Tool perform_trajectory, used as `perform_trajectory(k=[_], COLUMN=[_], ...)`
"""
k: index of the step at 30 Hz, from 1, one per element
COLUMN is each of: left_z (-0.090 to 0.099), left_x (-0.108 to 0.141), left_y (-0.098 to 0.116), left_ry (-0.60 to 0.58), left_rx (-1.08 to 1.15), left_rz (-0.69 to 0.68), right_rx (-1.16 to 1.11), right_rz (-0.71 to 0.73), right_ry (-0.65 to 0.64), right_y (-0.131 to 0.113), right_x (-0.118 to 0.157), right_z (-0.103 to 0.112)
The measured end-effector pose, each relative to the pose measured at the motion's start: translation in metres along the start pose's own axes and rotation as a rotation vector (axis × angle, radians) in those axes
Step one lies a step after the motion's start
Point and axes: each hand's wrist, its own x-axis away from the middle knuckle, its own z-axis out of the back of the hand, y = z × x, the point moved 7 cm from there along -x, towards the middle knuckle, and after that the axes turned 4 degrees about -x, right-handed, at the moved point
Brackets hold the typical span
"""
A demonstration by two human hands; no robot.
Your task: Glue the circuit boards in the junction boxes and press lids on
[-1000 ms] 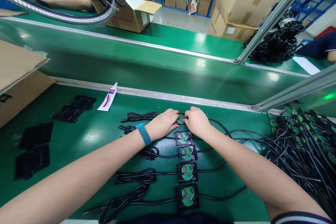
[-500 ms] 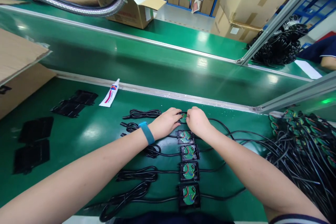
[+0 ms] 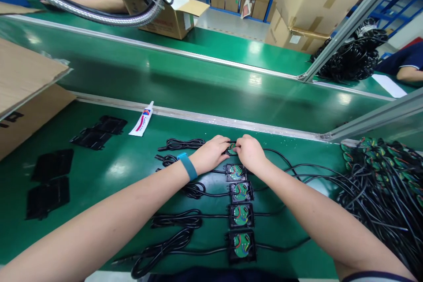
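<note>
My left hand (image 3: 214, 152), below a teal wristband, is closed on the left side of the farthest black plastic housing. A green circuit board (image 3: 232, 146) shows in that housing between my hands. My right hand (image 3: 250, 153) pinches at the board's right edge, its fingertips partly hidden. Toward me, more open housings stand in a column: one (image 3: 236, 172) just below my hands, then others down to the nearest housing (image 3: 242, 246). Each carries a round green board with coloured wires. A bundled black cable (image 3: 185, 143) lies left of my left hand; other coils lie below it.
Black plastic covers (image 3: 53, 165) lie on the left, near a cardboard box (image 3: 29, 97). A white tube (image 3: 142, 120) rests by the metal rail (image 3: 198, 116). Boards with black cables (image 3: 373, 198) are heaped at right. Across the divider are cartons (image 3: 317, 0) and other people's arms.
The view has shifted slightly, so the bench items appear a little further right. Both my hands stay at the farthest housing, with only slight finger movement.
</note>
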Motion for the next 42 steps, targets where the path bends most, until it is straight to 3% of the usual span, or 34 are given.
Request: perform_trajectory(k=[11, 21, 28, 35, 42], left_z=[-0.001, -0.005, -0.004, -0.006, -0.005], left_x=[0.0, -0.001, -0.001, -0.002, 0.0], left_y=[-0.002, -0.005, -0.001, -0.001, 0.004], left_ry=[-0.003, -0.024, -0.034, -0.02, 0.022], left_rx=[-0.005, -0.013, -0.039, -0.014, -0.023], left_rz=[-0.001, 0.007, 0.04, 0.103, 0.091], right_rx=[-0.049, 0.077, 0.193, 0.187, 0.222], right_rz=[0.073, 0.367, 0.254, 0.4, 0.379], right_ry=[0.0, -0.117, -0.082, -0.154, -0.177], right_y=[0.008, -0.004, -0.007, -0.008, -0.009], right_x=[0.002, -0.001, 0.005, 0.0, 0.0], right_z=[-0.005, -0.007, -0.001, -0.003, -0.001])
